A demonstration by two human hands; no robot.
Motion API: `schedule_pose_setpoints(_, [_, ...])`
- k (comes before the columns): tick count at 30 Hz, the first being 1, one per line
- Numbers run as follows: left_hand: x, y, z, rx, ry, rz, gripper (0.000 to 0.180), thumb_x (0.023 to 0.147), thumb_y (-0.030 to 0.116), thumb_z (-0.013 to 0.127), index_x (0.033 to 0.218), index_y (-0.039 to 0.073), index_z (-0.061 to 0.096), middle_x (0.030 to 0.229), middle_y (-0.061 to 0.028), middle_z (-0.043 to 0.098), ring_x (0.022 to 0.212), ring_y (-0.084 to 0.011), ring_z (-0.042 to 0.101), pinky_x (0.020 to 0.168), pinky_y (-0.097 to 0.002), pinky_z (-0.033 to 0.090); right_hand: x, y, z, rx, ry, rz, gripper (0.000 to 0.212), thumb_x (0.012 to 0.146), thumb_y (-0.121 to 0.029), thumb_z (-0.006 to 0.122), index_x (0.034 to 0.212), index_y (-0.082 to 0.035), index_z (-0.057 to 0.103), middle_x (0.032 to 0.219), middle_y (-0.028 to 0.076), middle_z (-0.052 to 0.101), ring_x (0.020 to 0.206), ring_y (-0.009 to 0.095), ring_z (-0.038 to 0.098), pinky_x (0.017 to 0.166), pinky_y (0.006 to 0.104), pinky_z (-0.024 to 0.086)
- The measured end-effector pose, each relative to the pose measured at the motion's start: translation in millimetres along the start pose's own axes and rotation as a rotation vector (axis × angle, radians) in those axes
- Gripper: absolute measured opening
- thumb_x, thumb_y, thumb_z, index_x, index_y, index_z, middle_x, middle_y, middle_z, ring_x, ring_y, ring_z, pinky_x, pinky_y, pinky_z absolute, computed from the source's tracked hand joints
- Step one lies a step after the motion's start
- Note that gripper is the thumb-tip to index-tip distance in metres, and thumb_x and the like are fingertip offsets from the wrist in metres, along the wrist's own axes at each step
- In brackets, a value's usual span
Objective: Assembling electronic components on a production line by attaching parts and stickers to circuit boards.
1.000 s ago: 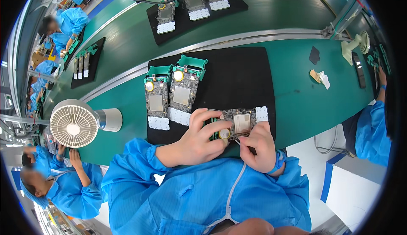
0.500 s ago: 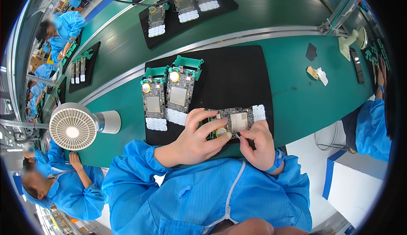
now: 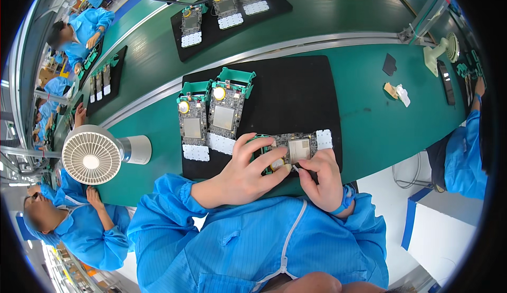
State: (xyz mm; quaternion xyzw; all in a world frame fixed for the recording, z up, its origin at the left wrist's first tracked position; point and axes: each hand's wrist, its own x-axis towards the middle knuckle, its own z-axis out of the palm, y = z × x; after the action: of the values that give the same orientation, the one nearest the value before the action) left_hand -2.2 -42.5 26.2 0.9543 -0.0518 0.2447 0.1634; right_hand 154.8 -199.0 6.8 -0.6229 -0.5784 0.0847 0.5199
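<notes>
A circuit board (image 3: 300, 150) with a metal shield, a round yellow-edged part and a white key sheet at its right end lies crosswise on a black mat (image 3: 296, 92). My left hand (image 3: 248, 174) curls over the board's left part, its fingers holding it and hiding the green frame there. At the board's near edge my right hand (image 3: 323, 182) pinches a small pale piece, too small to name. Two similar boards (image 3: 224, 117) (image 3: 193, 127) stand side by side on the mat's left, each with a green frame at its far end.
A white fan (image 3: 91, 154) stands left of the mat. To the right lie a dark flat piece (image 3: 389, 64), crumpled scraps (image 3: 402, 95) and a black handheld device (image 3: 447, 84). Beyond a metal rail, more boards (image 3: 227, 8) rest on a black mat. Co-workers (image 3: 79, 224) sit at the left.
My hands stay almost in place on the board, with only slight finger movement. The view has shifted a little. At the left, co-workers have moved their arms, and a hand now shows behind the fan.
</notes>
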Motion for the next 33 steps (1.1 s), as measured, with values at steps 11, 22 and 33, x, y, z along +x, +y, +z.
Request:
schedule_pose_setpoints(11, [-4.0,1.4,-1.8,-0.006,0.062,0.048,0.027,0.073,0.015,0.071,0.099,0.013,0.063,0.125,-0.0133,0.052,0.117,-0.0351,0.047,0.092,-0.0539,0.039,-8.1,-10.9,5.4,-0.045,-0.029,0.233,0.021,0.081,0.003,0.065,0.1,-0.002,0.058,0.086,0.014,0.056,0.081,0.032,0.056,0.07,0.0394,0.046])
schedule_pose_setpoints(22, [22.1,16.4,-27.7,0.148,-0.33,-0.271,0.081,0.068,0.029,0.082,0.134,-0.001,0.045,0.117,-0.0179,0.055,0.113,-0.0338,0.05,0.093,-0.0433,0.038,37.3,-9.0,-26.3,-0.767,-0.176,-0.018,0.043,0.076,0.006,0.057,0.117,-0.005,0.062,0.098,0.013,0.055,0.094,0.033,0.052,0.083,0.0436,0.044])
schedule_pose_setpoints(33, [46.3,-15.1,-7.6,0.503,0.068,-0.021,0.04,0.084,0.017,0.056,0.123,0.01,0.057,0.128,-0.0129,0.055,0.125,-0.0326,0.047,0.105,-0.0513,0.036,-6.4,-16.4,-45.6,-0.458,-0.104,0.151,0.025,0.087,0.001,0.056,0.112,0.0,0.061,0.091,0.02,0.057,0.084,0.038,0.056,0.074,0.045,0.046])
